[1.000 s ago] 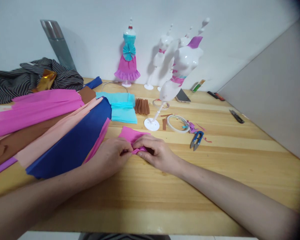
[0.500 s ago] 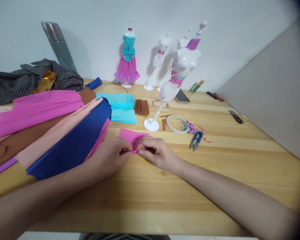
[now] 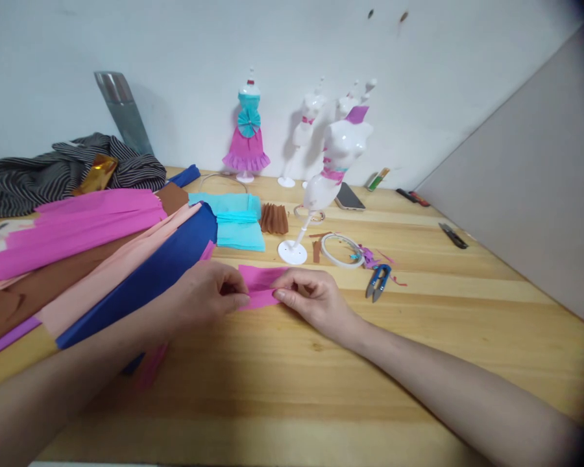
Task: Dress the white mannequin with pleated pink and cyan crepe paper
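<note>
Right hand (image 3: 316,299): the person's thumb and forefinger pinched the pink paper (image 3: 260,277) near its right end.
Left hand (image 3: 209,293): thumb and fingertips were at the paper's left edge; whether they pinched it was unclear.
Pink paper: it stretched between both hands, creased across.
White mannequin (image 3: 343,152): it stood beyond the grip.
Blue snips (image 3: 380,280): they lay right of the grip, near the tape roll (image 3: 343,264).
Navy sheet (image 3: 146,282): it lay left of the grip, partly behind the left forearm.
</note>
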Action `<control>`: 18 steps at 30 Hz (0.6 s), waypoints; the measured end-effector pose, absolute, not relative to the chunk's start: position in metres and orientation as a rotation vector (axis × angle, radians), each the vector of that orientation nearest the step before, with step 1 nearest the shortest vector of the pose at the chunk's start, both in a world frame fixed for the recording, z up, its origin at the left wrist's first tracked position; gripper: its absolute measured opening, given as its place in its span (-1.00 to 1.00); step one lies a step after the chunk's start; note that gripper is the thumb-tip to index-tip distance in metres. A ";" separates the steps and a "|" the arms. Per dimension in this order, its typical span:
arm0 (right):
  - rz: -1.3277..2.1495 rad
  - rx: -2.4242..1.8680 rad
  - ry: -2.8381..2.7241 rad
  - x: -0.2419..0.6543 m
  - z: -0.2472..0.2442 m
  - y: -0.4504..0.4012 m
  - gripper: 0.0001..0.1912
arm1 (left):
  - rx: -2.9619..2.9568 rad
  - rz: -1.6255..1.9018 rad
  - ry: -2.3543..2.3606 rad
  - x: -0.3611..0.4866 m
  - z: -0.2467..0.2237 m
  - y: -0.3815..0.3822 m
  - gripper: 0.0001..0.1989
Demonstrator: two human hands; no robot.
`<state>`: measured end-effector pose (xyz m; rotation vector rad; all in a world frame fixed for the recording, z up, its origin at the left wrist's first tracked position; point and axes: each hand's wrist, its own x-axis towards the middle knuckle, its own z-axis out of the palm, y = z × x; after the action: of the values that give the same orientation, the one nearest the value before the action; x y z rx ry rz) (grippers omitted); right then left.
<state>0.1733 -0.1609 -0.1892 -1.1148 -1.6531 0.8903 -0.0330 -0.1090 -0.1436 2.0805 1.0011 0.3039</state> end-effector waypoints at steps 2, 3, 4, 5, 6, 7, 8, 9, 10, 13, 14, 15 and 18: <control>1.015 -1.125 -1.535 0.173 -0.189 -0.160 -0.75 | 1.987 0.272 0.960 -0.033 -0.140 -0.107 -0.84; 1.058 -1.120 -1.487 0.173 -0.188 -0.160 -0.75 | 1.948 0.264 0.937 -0.033 -0.139 -0.107 -0.84; 1.091 -1.111 -1.449 0.172 -0.188 -0.160 -0.75 | 1.918 0.261 0.917 -0.033 -0.138 -0.106 -0.84; 1.115 -1.102 -1.419 0.172 -0.187 -0.159 -0.75 | 1.898 0.261 0.901 -0.034 -0.137 -0.105 -0.84; 1.135 -1.095 -1.397 0.172 -0.186 -0.159 -0.75 | 1.888 0.266 0.893 -0.034 -0.137 -0.105 -0.85; 1.149 -1.089 -1.380 0.171 -0.186 -0.159 -0.75 | 1.885 0.274 0.894 -0.034 -0.136 -0.104 -0.85; 1.158 -1.086 -1.368 0.171 -0.185 -0.159 -0.75 | 1.889 0.277 0.901 -0.035 -0.136 -0.104 -0.86; 1.163 -1.081 -1.360 0.170 -0.185 -0.158 -0.75 | 1.895 0.279 0.911 -0.035 -0.135 -0.103 -0.86; 1.165 -1.073 -1.355 0.170 -0.185 -0.158 -0.75 | 1.902 0.293 0.915 -0.035 -0.135 -0.103 -0.87; 1.159 -1.044 -1.366 0.169 -0.185 -0.159 -0.77 | 1.906 0.396 0.886 -0.034 -0.138 -0.104 -0.79; 1.152 -1.038 -1.379 0.168 -0.185 -0.159 -0.77 | 1.887 0.423 0.883 -0.032 -0.140 -0.106 -0.75; 1.141 -1.035 -1.396 0.168 -0.185 -0.160 -0.78 | 1.855 0.428 0.889 -0.031 -0.142 -0.107 -0.74; 1.059 -1.046 -1.486 0.167 -0.184 -0.163 -0.81 | 1.730 0.362 0.901 -0.025 -0.147 -0.113 -0.82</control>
<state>0.1666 -0.1635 -0.1840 -1.0461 -1.4856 1.0591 -0.0254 -0.1131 -0.1470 1.7298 0.9005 0.3620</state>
